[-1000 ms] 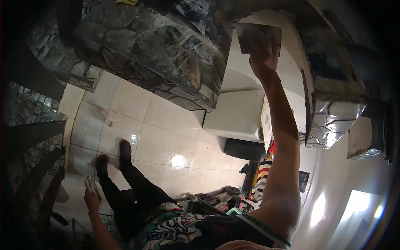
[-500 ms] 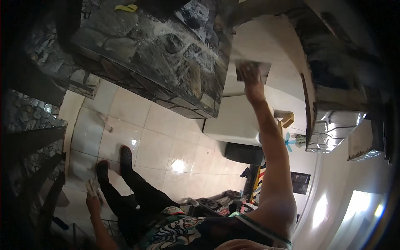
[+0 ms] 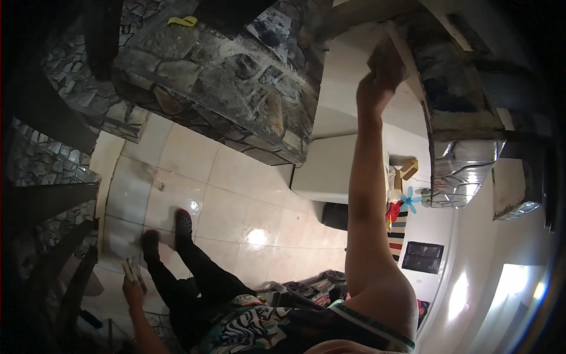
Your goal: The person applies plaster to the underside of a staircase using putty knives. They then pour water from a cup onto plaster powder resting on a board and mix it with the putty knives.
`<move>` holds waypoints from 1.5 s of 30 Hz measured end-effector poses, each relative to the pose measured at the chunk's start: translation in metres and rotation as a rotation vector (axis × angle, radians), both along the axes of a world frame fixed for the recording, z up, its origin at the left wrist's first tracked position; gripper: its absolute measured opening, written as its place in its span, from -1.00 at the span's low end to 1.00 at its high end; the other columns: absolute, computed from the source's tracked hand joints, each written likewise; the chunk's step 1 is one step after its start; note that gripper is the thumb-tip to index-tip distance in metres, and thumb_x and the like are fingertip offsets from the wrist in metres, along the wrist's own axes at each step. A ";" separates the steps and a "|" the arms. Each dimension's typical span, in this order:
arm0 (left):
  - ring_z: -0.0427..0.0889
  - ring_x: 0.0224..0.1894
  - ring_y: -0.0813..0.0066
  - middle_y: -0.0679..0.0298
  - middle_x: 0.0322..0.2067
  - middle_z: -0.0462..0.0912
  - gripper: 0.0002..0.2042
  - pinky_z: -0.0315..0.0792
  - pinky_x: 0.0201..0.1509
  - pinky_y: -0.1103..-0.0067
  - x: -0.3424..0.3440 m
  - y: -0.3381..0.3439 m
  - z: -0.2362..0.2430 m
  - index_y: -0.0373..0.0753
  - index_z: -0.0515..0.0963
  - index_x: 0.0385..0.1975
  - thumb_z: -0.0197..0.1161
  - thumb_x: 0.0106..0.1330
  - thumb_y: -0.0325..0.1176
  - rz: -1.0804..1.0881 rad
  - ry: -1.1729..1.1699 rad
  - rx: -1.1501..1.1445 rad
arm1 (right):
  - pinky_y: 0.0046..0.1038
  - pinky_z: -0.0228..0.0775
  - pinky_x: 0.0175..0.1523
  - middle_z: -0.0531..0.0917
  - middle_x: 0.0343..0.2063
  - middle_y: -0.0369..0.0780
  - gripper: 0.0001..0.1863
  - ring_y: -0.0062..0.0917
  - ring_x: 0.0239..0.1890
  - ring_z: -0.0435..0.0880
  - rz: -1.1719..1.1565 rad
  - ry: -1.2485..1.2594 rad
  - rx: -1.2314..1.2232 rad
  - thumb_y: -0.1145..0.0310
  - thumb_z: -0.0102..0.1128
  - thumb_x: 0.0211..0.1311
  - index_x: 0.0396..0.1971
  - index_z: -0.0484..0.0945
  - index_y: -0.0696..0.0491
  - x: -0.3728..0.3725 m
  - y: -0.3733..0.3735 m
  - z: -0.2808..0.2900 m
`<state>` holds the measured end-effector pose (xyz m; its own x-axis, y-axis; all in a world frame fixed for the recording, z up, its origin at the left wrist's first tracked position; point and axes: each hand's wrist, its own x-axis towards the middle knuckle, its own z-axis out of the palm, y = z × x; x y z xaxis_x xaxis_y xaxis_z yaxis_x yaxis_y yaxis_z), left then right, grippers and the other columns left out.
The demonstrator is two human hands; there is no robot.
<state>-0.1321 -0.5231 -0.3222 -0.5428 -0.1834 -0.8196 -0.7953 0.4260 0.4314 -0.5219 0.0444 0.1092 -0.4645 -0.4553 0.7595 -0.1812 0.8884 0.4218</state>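
Note:
My right arm stretches up and away, and my right hand (image 3: 375, 91) is closed on a brown square sheet (image 3: 386, 58) that looks like sandpaper. It is at the pale wall panel (image 3: 345, 65), close to the edge of the dark stone-clad column; its fingers are partly in shadow. Low at the left, my left hand (image 3: 134, 293) is closed around some pale, narrow flat pieces (image 3: 128, 269), whose kind I cannot make out. White dust lies over the stone-faced ledge (image 3: 236, 71) in front of me.
A yellow curved object (image 3: 183, 22) lies on the ledge. Beyond it stand a white box-like unit (image 3: 324, 168) and a blue fan (image 3: 411, 199). Dark beams (image 3: 65, 200) run along the left. Glossy tiles (image 3: 221, 194) cover the floor. A stone-clad column (image 3: 460, 171) stands at the right.
My right hand has moved up and to the right with the sheet, toward the column's edge, and the sheet is now tilted. My left hand stays low, nearly still. The view has shifted slightly.

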 end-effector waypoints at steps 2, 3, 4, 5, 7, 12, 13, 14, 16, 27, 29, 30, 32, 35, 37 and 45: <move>0.54 -0.12 0.02 -0.07 -0.16 0.54 -0.63 0.37 0.00 0.33 0.012 -0.025 0.002 -0.38 0.38 0.03 -0.08 0.19 -0.50 -0.035 0.055 -0.069 | -0.19 0.18 0.21 0.44 0.09 -0.01 -0.52 -0.13 0.15 0.37 -0.116 0.043 0.032 0.70 0.04 -0.03 -0.02 0.55 0.11 -0.014 -0.017 -0.019; 0.54 -0.11 0.03 -0.07 -0.15 0.54 -0.64 0.37 -0.01 0.33 0.018 -0.029 -0.001 -0.39 0.39 0.02 -0.08 0.20 -0.50 -0.084 0.114 -0.098 | -0.19 0.18 0.21 0.44 0.09 -0.01 -0.52 -0.13 0.15 0.37 -0.113 0.044 0.022 0.70 0.04 -0.03 -0.02 0.55 0.11 -0.018 -0.017 -0.030; 0.54 -0.11 0.03 -0.07 -0.15 0.54 -0.64 0.37 -0.01 0.33 0.024 -0.032 -0.005 -0.39 0.39 0.02 -0.08 0.20 -0.50 -0.081 0.115 -0.105 | -0.20 0.19 0.20 0.44 0.09 -0.02 -0.52 -0.13 0.14 0.37 -0.049 -0.006 0.013 0.70 0.03 -0.02 -0.02 0.54 0.12 -0.023 -0.014 -0.043; 0.54 -0.09 0.02 -0.08 -0.15 0.54 -0.64 0.37 -0.01 0.33 0.029 -0.034 -0.007 -0.39 0.39 0.02 -0.08 0.21 -0.49 -0.047 0.101 -0.101 | -0.21 0.19 0.19 0.44 0.09 -0.02 -0.52 -0.13 0.13 0.37 0.011 -0.058 0.006 0.70 0.02 -0.01 -0.01 0.53 0.12 -0.023 -0.007 -0.061; 0.54 -0.08 0.00 -0.09 -0.14 0.54 -0.65 0.37 -0.01 0.33 0.039 -0.045 -0.007 -0.39 0.39 0.01 -0.07 0.22 -0.49 -0.010 0.077 -0.121 | -0.08 0.02 0.30 0.29 0.22 -0.02 -0.42 -0.06 0.29 0.18 -0.044 -0.307 -0.236 0.70 -0.11 0.04 0.15 0.38 0.11 -0.004 -0.020 -0.118; 0.51 -0.03 -0.08 -0.11 -0.10 0.53 -0.64 0.36 0.01 0.26 0.031 -0.028 -0.028 -0.41 0.40 0.00 -0.04 0.19 -0.46 -0.128 0.090 -0.079 | -0.16 0.23 0.17 0.47 -0.03 0.14 -0.64 0.04 0.07 0.39 0.004 -0.788 -1.352 0.67 -0.19 0.11 -0.09 0.47 0.24 0.078 0.091 -0.223; 0.50 -0.02 -0.08 -0.11 -0.10 0.53 -0.63 0.36 0.01 0.26 0.009 0.001 -0.045 -0.42 0.40 -0.01 -0.03 0.18 -0.45 -0.181 0.141 0.026 | -0.14 0.30 0.08 0.51 -0.12 0.17 -0.68 0.10 -0.01 0.43 -0.047 -0.747 -1.276 0.67 -0.18 0.07 -0.19 0.50 0.25 0.107 0.155 -0.221; 0.49 -0.02 -0.11 -0.16 -0.10 0.52 -0.61 0.35 0.03 0.27 0.053 -0.055 -0.028 -0.43 0.40 -0.01 -0.02 0.15 -0.45 -0.131 0.062 -0.056 | -0.13 0.33 0.05 0.55 -0.14 0.11 -0.64 0.06 -0.04 0.48 -0.385 -0.970 -0.658 0.70 -0.20 0.03 -0.18 0.52 0.24 0.136 0.068 -0.292; 0.49 -0.03 -0.13 -0.18 -0.11 0.52 -0.61 0.35 0.03 0.26 0.061 -0.059 -0.017 -0.45 0.39 0.00 -0.03 0.15 -0.46 -0.071 0.068 -0.072 | -0.25 0.29 0.17 0.56 -0.06 -0.02 -0.56 -0.13 0.06 0.48 -0.746 -1.219 -0.553 0.70 -0.16 -0.01 -0.11 0.54 0.14 0.197 0.041 -0.313; 0.55 -0.19 0.04 -0.07 -0.20 0.55 -0.66 0.43 -0.12 0.33 -0.022 -0.089 -0.003 -0.49 0.36 -0.03 0.05 0.31 -0.37 -0.374 0.083 -0.363 | -0.27 0.39 0.09 0.57 -0.12 0.04 -0.30 -0.15 -0.03 0.54 -0.671 -1.925 -0.605 0.60 -0.12 -0.02 0.18 0.39 -0.28 0.565 -0.070 -0.336; 0.57 -0.17 -0.02 -0.19 -0.18 0.54 -0.64 0.44 -0.12 0.28 -0.024 -0.104 0.012 -0.50 0.42 -0.08 0.13 0.18 -0.38 -0.369 0.321 -0.362 | -0.26 0.39 0.09 0.57 -0.12 0.03 -0.31 -0.09 -0.06 0.53 -0.657 -1.924 -0.634 0.59 -0.13 -0.01 0.20 0.38 -0.26 0.580 -0.096 -0.331; 0.57 -0.17 -0.03 -0.20 -0.19 0.54 -0.64 0.44 -0.11 0.28 -0.033 -0.094 0.017 -0.50 0.43 -0.10 0.13 0.16 -0.38 -0.392 0.317 -0.305 | -0.24 0.39 0.06 0.58 -0.12 0.02 -0.32 -0.12 -0.08 0.54 -0.711 -1.887 -0.614 0.58 -0.12 -0.02 0.20 0.38 -0.22 0.596 -0.099 -0.326; 0.57 -0.16 -0.05 -0.22 -0.21 0.55 -0.64 0.45 -0.09 0.27 -0.059 -0.065 0.015 -0.51 0.44 -0.14 0.14 0.12 -0.39 -0.481 0.343 -0.150 | -0.19 0.40 0.00 0.60 -0.18 0.00 -0.52 -0.12 -0.12 0.56 -0.973 -1.644 -0.947 0.54 -0.04 -0.07 -0.04 0.56 0.03 0.635 -0.100 -0.317; 0.58 -0.15 -0.08 -0.24 -0.23 0.57 -0.65 0.46 -0.07 0.26 -0.094 -0.085 0.022 -0.53 0.46 -0.19 0.15 0.06 -0.40 -0.526 0.394 -0.095 | -0.22 0.43 -0.04 0.61 -0.20 0.01 -0.59 -0.10 -0.10 0.57 -1.138 -1.333 -1.457 0.58 -0.03 -0.06 -0.14 0.58 0.09 0.599 -0.145 -0.281; 0.57 -0.15 -0.14 -0.23 -0.25 0.58 -0.65 0.45 -0.06 0.26 -0.129 -0.070 0.022 -0.53 0.47 -0.24 0.17 0.05 -0.37 -0.900 0.489 -0.227 | -0.23 0.44 -0.08 0.63 -0.26 0.03 -0.50 -0.11 -0.15 0.60 -1.117 -0.986 -1.553 0.63 -0.08 -0.10 -0.09 0.60 0.01 0.629 -0.161 -0.281; 0.56 -0.13 -0.14 -0.24 -0.24 0.57 -0.65 0.44 -0.05 0.26 -0.207 -0.023 0.036 -0.54 0.47 -0.23 0.17 0.04 -0.37 -1.075 0.509 -0.292 | -0.22 0.47 -0.21 0.65 -0.37 0.01 -0.66 -0.14 -0.29 0.66 -1.457 -0.675 -1.851 0.43 0.03 -0.01 -0.17 0.57 0.10 0.692 -0.224 -0.290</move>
